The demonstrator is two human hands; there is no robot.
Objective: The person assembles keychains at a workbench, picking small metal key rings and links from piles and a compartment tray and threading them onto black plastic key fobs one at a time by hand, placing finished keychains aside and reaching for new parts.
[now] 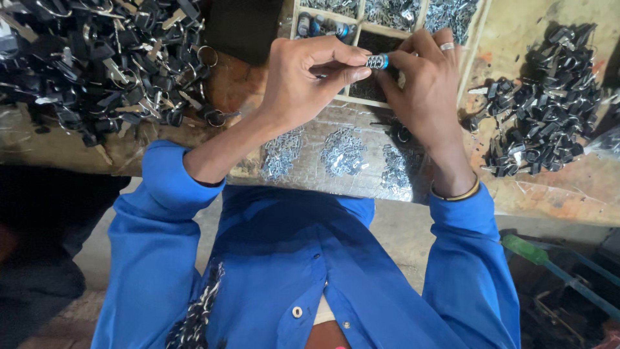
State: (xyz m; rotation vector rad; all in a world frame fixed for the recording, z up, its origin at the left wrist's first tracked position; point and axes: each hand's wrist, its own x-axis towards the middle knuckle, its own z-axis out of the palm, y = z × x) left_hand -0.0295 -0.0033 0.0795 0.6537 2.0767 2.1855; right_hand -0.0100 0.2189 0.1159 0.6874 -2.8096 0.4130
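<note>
Left to right. Big heap of black key fobs with rings (110,61) lying far left on bench (568,194), too many for counting. Left hand (307,81) closing thumb and fingers on small silver barrel with blue end (377,61), holding it raised above wooden sorting tray (476,48), likely for close sight. Right hand (426,84), one ring on finger, pinching same barrel from opposite side, steadying it. Three small piles of silver clips (342,155) sitting near bench edge, within reach. Second black heap (549,103) lying right.
</note>
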